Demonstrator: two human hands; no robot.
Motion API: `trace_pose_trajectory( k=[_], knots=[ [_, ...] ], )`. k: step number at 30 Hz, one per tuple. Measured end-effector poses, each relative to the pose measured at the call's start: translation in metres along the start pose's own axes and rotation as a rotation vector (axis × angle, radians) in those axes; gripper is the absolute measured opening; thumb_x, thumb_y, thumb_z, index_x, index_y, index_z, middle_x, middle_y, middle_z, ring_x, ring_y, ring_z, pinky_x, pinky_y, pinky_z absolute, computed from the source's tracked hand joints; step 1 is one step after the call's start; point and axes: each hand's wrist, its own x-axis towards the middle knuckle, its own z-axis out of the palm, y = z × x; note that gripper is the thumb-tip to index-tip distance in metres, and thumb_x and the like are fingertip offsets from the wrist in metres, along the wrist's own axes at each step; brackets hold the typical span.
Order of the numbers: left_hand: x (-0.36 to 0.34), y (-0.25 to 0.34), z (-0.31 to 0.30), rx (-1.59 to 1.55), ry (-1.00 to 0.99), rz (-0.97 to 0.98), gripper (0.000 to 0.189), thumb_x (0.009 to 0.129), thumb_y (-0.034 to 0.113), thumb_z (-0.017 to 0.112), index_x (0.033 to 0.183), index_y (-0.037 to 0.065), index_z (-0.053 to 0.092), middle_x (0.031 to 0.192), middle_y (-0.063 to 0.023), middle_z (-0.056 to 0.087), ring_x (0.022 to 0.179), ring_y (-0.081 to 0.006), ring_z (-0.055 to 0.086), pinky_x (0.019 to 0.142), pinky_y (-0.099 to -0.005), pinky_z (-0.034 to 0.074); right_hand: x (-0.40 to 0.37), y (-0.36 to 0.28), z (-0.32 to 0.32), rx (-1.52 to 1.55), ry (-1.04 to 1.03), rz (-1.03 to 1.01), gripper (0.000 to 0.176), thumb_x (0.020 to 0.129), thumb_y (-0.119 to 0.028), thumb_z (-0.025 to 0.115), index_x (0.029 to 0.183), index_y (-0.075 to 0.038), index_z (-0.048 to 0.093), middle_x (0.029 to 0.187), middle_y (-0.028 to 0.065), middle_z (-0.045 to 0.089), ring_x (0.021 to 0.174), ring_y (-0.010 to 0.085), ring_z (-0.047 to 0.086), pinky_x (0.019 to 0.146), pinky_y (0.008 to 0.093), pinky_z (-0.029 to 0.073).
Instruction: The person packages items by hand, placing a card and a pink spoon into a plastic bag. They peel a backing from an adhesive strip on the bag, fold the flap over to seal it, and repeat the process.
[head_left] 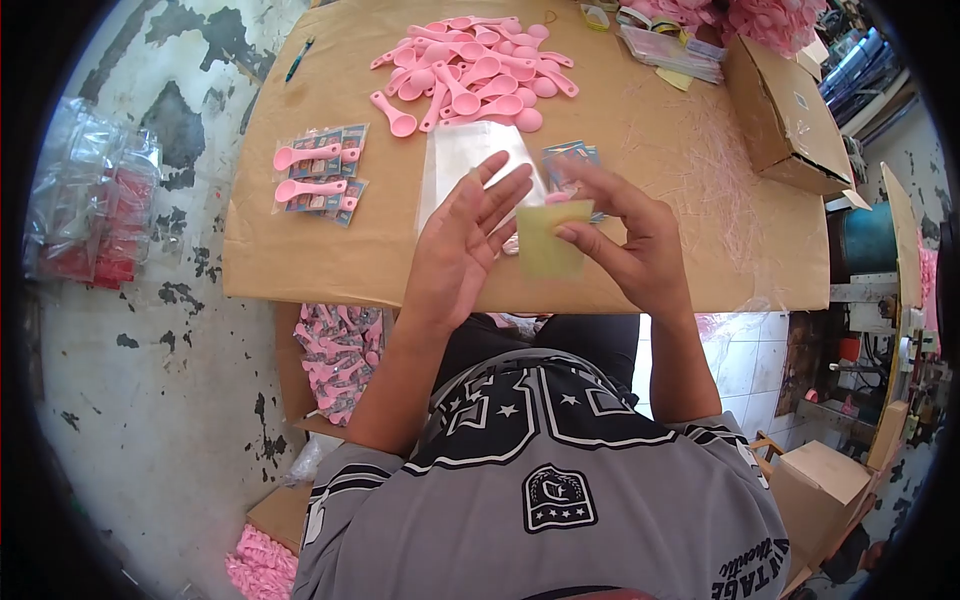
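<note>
My right hand (635, 245) pinches a small yellow-green square sheet (552, 250) between thumb and fingers, over the table's near edge. Its fingertips are blurred, and something pink partly shows behind the sheet. Facing it from the left, my left hand (462, 240) is held up with fingers apart and nothing in it. Behind my hands lies a stack of clear plastic bags (455, 150). Blue printed cards (590, 155) lie by the right fingers, partly covered. Farther back is a heap of pink measuring spoons (460, 75).
Pink spoons in printed packets (318, 172) lie on the table's left, below a pen (299, 60). A cardboard box (785, 115) stands at the right edge near loose pink strands (700, 170). Below the table's left side, a box holds packed pink spoons (338, 360).
</note>
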Motion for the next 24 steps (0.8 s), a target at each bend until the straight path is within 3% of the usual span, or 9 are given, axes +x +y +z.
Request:
trace_pose_trajectory(
  k=[1, 5, 7, 10, 13, 16, 20, 21, 24],
  knots=[
    [-0.001, 0.004, 0.005, 0.059, -0.057, 0.004, 0.062, 0.11, 0.036, 0.056, 0.155, -0.001, 0.037, 0.137, -0.0197, 0.064, 0.124, -0.0252, 0.064, 0.108, -0.0377, 0.05, -0.002, 0.007, 0.004, 0.099, 0.029, 0.026, 0.066, 0.091, -0.01, 0.081, 0.151, -0.005, 0.053, 0.094, 0.0101, 0.075, 0.085, 0.0096, 0.068, 0.079, 0.0264, 0.052],
    [-0.006, 0.006, 0.014, 0.429, -0.162, -0.02, 0.053, 0.107, 0.023, 0.062, 0.15, -0.003, 0.049, 0.129, -0.0217, 0.07, 0.112, -0.0183, 0.07, 0.1, -0.0318, 0.054, -0.011, 0.014, 0.01, 0.246, 0.039, 0.215, 0.075, 0.092, -0.011, 0.08, 0.157, -0.004, 0.042, 0.087, 0.0069, 0.073, 0.081, 0.0065, 0.065, 0.073, 0.0264, 0.051],
    [-0.005, 0.002, 0.016, 0.405, -0.077, -0.053, 0.049, 0.106, 0.019, 0.065, 0.148, -0.001, 0.052, 0.115, -0.0142, 0.074, 0.094, -0.0137, 0.072, 0.082, -0.0275, 0.059, -0.014, 0.016, 0.015, 0.315, 0.054, 0.269, 0.075, 0.093, -0.012, 0.08, 0.157, -0.003, 0.04, 0.083, 0.0047, 0.072, 0.078, 0.0058, 0.064, 0.072, 0.0275, 0.051],
    [-0.004, -0.007, 0.013, 0.444, 0.005, 0.001, 0.048, 0.105, 0.016, 0.065, 0.15, 0.002, 0.052, 0.104, -0.01, 0.076, 0.08, -0.0094, 0.072, 0.07, -0.0238, 0.06, -0.016, 0.014, 0.012, 0.279, 0.13, 0.348, 0.063, 0.092, -0.012, 0.081, 0.147, -0.004, 0.052, 0.088, 0.0065, 0.072, 0.079, 0.0094, 0.066, 0.073, 0.0278, 0.051],
    [-0.009, -0.008, 0.019, 0.515, 0.057, 0.111, 0.05, 0.105, 0.014, 0.065, 0.152, 0.005, 0.051, 0.096, -0.0072, 0.076, 0.078, -0.0056, 0.068, 0.067, -0.0211, 0.056, -0.006, 0.021, 0.011, -0.307, 0.375, -0.086, 0.044, 0.089, -0.009, 0.08, 0.131, -0.006, 0.065, 0.106, 0.0105, 0.071, 0.091, 0.0181, 0.067, 0.077, 0.0321, 0.053],
    [-0.014, -0.007, 0.021, 0.557, 0.048, 0.153, 0.054, 0.104, 0.011, 0.065, 0.156, 0.009, 0.05, 0.088, -0.0025, 0.074, 0.076, -0.0019, 0.062, 0.065, -0.0192, 0.05, 0.009, 0.014, 0.013, -0.612, 0.376, -0.363, 0.03, 0.084, -0.005, 0.079, 0.114, -0.008, 0.074, 0.123, 0.0113, 0.067, 0.105, 0.028, 0.064, 0.085, 0.038, 0.053],
    [-0.018, -0.005, 0.022, 0.625, -0.004, 0.171, 0.062, 0.103, 0.006, 0.067, 0.16, 0.007, 0.043, 0.083, -0.0001, 0.071, 0.071, -0.0004, 0.056, 0.063, -0.0164, 0.042, 0.021, 0.007, 0.028, -0.711, 0.369, -0.409, 0.029, 0.079, -0.004, 0.079, 0.107, -0.008, 0.076, 0.125, 0.0084, 0.067, 0.11, 0.0317, 0.061, 0.092, 0.0434, 0.05],
    [-0.016, -0.01, 0.019, 0.672, 0.012, 0.208, 0.062, 0.102, 0.007, 0.068, 0.16, 0.007, 0.044, 0.075, 0.0064, 0.061, 0.064, 0.0006, 0.044, 0.058, -0.0173, 0.031, 0.023, 0.009, 0.032, -0.714, 0.381, -0.419, 0.029, 0.079, -0.004, 0.079, 0.107, -0.008, 0.076, 0.125, 0.008, 0.067, 0.11, 0.0318, 0.061, 0.093, 0.0438, 0.05],
    [-0.02, -0.006, 0.014, 0.844, 0.042, 0.211, 0.062, 0.1, 0.008, 0.069, 0.158, 0.013, 0.048, 0.061, 0.0081, 0.042, 0.059, -0.0025, 0.032, 0.055, -0.0222, 0.029, 0.025, 0.014, 0.038, -0.713, 0.386, -0.425, 0.025, 0.078, -0.004, 0.079, 0.103, -0.008, 0.075, 0.123, 0.0073, 0.068, 0.11, 0.0319, 0.061, 0.094, 0.0442, 0.049]
  ],
)
